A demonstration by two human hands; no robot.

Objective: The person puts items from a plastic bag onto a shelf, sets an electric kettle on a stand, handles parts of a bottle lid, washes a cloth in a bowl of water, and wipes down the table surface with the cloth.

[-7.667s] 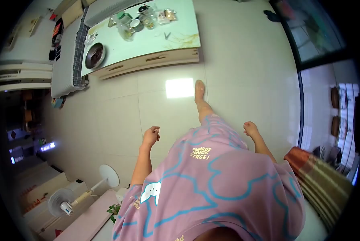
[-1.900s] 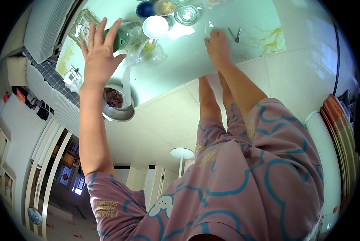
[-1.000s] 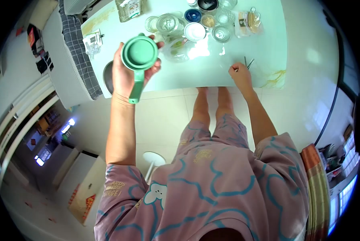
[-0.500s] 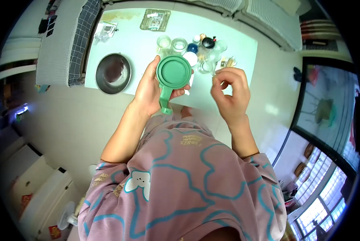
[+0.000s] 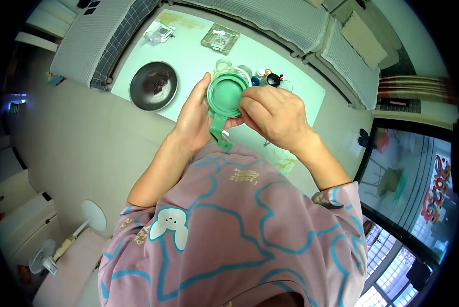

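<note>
My left hand (image 5: 192,118) is wrapped round a green container (image 5: 227,97) with a round, recessed top and a flat green handle hanging towards me. Its open ring faces up at me, and a pale, see-through edge shows behind the far rim. Over the right side of that rim sits my right hand (image 5: 275,115), its fingers curled and pinched together. Whatever the fingertips hold, if anything, is hidden.
On the pale table (image 5: 188,46) stands a dark metal pan (image 5: 154,86) with a dark red lump in it. A patterned tray (image 5: 220,39) lies at the back. Beyond the hands are glass jars (image 5: 223,64) and a black-lidded container (image 5: 273,80).
My right hand has moved left onto the rim of the green container. The view has turned, and the container now hides part of the group of jars.
</note>
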